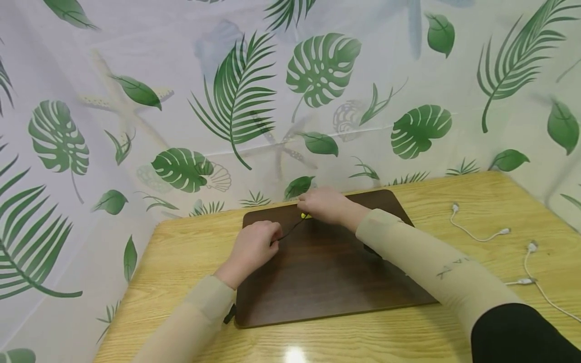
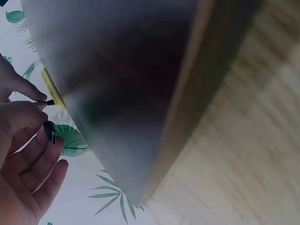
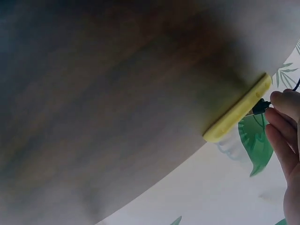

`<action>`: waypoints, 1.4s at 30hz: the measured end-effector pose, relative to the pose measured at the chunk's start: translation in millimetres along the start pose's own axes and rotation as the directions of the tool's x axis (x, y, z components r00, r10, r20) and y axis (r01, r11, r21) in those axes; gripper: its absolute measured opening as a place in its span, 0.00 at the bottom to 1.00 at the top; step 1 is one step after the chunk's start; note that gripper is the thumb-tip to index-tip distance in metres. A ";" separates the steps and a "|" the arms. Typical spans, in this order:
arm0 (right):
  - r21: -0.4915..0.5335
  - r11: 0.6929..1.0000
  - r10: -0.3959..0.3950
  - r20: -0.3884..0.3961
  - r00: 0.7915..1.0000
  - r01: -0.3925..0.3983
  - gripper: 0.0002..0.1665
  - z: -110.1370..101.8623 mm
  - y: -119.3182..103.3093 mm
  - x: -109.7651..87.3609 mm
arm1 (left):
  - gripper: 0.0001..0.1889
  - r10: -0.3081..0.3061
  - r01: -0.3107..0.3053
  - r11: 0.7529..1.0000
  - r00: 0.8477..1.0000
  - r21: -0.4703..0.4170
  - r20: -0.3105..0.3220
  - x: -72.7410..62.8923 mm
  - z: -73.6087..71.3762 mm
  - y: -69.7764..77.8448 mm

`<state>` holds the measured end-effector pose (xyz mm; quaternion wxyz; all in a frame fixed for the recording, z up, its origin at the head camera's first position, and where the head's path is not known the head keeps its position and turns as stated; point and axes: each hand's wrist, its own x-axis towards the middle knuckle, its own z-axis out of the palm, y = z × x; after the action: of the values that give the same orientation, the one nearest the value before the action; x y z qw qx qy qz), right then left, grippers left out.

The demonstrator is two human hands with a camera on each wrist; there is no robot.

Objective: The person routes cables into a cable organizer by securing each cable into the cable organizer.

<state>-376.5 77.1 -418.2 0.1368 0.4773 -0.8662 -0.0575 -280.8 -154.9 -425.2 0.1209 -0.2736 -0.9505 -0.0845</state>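
Observation:
A dark brown board (image 1: pixel 313 272) lies on the wooden table. Near its far edge is a small yellow object (image 1: pixel 306 216), seen as a flat bar with rounded ends in the right wrist view. My right hand (image 1: pixel 328 204) pinches a black cable plug (image 3: pixel 260 107) at the side of this yellow object (image 3: pixel 236 113). The thin black cable (image 1: pixel 292 229) runs from there to my left hand (image 1: pixel 256 247), on the left part of the board. In the left wrist view, my left fingers (image 2: pixel 35 173) hold the cable's other connector (image 2: pixel 50 132), its small metal end showing.
Several white cables (image 1: pixel 476 237) lie on the table (image 1: pixel 490 201) to the right of the board. A black item (image 1: pixel 372 250) is partly hidden under my right forearm, and another black piece (image 1: pixel 230 314) sits at the board's near left corner. Leaf-patterned cloth (image 1: pixel 272 101) hangs behind.

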 end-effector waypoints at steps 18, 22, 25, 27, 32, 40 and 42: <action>0.051 0.998 0.024 -0.055 0.998 -0.021 0.10 7.3 -0.9 0.8 | 0.08 -0.002 0.000 0.999 0.998 0.036 0.064 -1.0 3.1 1.3; 0.087 0.995 0.060 -0.033 0.998 -0.057 0.11 6.8 -0.8 -1.4 | 0.08 -0.001 -0.003 0.999 0.997 0.052 0.073 -1.1 5.5 1.1; 0.129 0.987 0.100 -0.005 0.995 -0.098 0.09 8.0 -0.8 -3.5 | 0.09 0.013 -0.017 0.999 0.997 0.051 0.073 -2.1 8.5 0.6; 0.172 0.977 0.128 0.009 0.992 -0.128 0.07 8.5 -1.0 -4.6 | 0.09 0.023 -0.026 0.999 0.997 0.044 0.069 -3.3 10.4 0.0; 0.249 0.946 0.201 0.051 0.978 -0.207 0.05 6.9 -2.0 -4.9 | 0.09 0.031 -0.035 0.998 0.998 0.060 0.060 -3.7 13.7 -1.9; 0.286 0.908 0.289 0.106 0.952 -0.307 0.07 3.5 -4.0 -1.5 | 0.08 0.026 -0.032 0.997 0.995 0.067 0.091 -2.7 11.6 -0.5; 0.281 0.905 0.299 0.109 0.948 -0.318 0.07 4.4 -4.4 -0.9 | 0.08 0.024 -0.032 0.997 0.995 0.075 0.096 -2.7 11.2 -0.1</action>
<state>-373.8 75.4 -423.6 0.0441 0.3472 -0.9334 0.0797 -280.7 -153.9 -436.7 0.0873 -0.2858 -0.9537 -0.0334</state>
